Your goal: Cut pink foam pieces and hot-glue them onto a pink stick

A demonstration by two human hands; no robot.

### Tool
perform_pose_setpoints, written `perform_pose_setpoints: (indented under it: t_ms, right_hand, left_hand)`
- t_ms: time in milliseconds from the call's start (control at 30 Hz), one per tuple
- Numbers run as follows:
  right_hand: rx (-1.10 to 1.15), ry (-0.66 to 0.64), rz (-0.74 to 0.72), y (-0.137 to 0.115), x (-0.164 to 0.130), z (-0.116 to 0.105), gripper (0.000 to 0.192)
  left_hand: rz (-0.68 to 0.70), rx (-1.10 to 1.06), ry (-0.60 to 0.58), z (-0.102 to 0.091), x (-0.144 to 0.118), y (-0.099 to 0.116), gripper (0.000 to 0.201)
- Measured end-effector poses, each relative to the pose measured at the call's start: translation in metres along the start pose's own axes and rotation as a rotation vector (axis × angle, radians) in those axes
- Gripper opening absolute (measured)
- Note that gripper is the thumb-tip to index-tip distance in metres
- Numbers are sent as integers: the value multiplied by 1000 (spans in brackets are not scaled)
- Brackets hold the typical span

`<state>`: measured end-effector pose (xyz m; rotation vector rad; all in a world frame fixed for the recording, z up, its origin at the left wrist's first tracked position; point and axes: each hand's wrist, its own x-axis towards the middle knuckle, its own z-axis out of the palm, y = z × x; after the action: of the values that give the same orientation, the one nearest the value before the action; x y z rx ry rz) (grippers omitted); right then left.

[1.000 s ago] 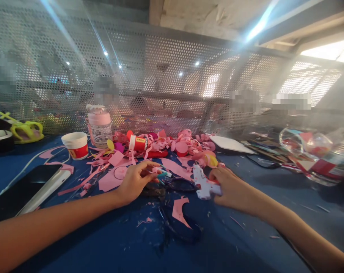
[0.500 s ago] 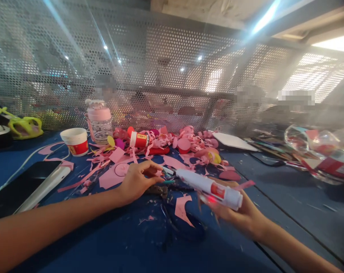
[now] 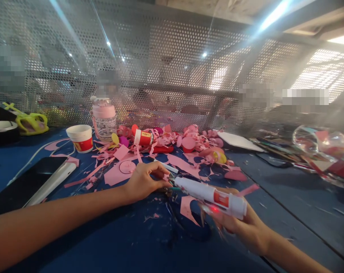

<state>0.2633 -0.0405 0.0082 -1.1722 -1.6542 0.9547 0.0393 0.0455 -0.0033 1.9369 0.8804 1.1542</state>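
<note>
In the head view, my right hand [image 3: 247, 225] is wrapped round a white glue gun [image 3: 196, 189], which has a red window and a glowing red light. Its front end points left, close to the fingertips of my left hand [image 3: 145, 180]. The left thumb and fingers are pinched together on something small; what it is I cannot make out. A thin teal piece [image 3: 175, 188] lies beside the left fingertips. Just below, a pink paper offcut [image 3: 189, 209] with a curved cut-out rests on the blue table [image 3: 109, 235], near a dark-handled tool that is blurred.
Pink paper scraps [image 3: 186, 163] heap behind my hands, with a tipped red-and-white paper cup [image 3: 143, 137]. Stacked paper cups [image 3: 80, 138], a pink-lidded bottle [image 3: 104, 119] and a phone [image 3: 43, 180] are on the left. Clear plastic packaging [image 3: 324, 151] lies at right, before a perforated metal screen [image 3: 177, 57].
The view has shifted, so the table's things sit a little further right. The glue gun's front end is slightly lower and nearer the left fingertips. Both hands keep their grips.
</note>
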Motion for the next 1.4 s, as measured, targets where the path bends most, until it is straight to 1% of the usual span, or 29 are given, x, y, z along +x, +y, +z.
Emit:
perform_pose_setpoints:
  t_ms: [100,200,333,400,533,667,767,867,1000,1167,1267,1400]
  right_hand:
    - [14,-6,-60,-9,1,1,33]
    - [12,-25,-52,-12,1,0,30]
    - [59,-15,-52,-2,-1,-1,32]
    - [83,-5,-30,3,-3,-1,34]
    - [56,2,18,3,-3,-1,34]
    - [50,-42,-34,-1,0,-2,33]
    - [48,-51,-54,1,0,-3,34]
    - [24,-27,-41,4,-1,-2,36]
    - [-23,10,11,5,-2,-2,39]
    - [-53,19,3,7,-1,-2,41]
    - [-98,28,-9,3,0,-2,39]
    - [-189,18,-62,-10,6,-6,32]
  left_hand:
    - [10,5,4,0,0,-1,26]
    - [24,12,7,-1,-1,-1,25]
    - [18,13,15,-1,-1,0,25]
    - [10,6,11,-1,0,1,24]
    - [17,10,4,-1,0,1,23]
    - [26,17,8,-1,0,2,24]
    - [22,14,9,-1,0,2,24]
    - [18,8,10,-1,0,2,23]
    - [13,7,14,0,0,1,22]
    - [-5,-15,19,0,0,2,21]
    - [-24,-67,27,1,0,3,18]
    - [-44,-113,53,2,0,3,17]
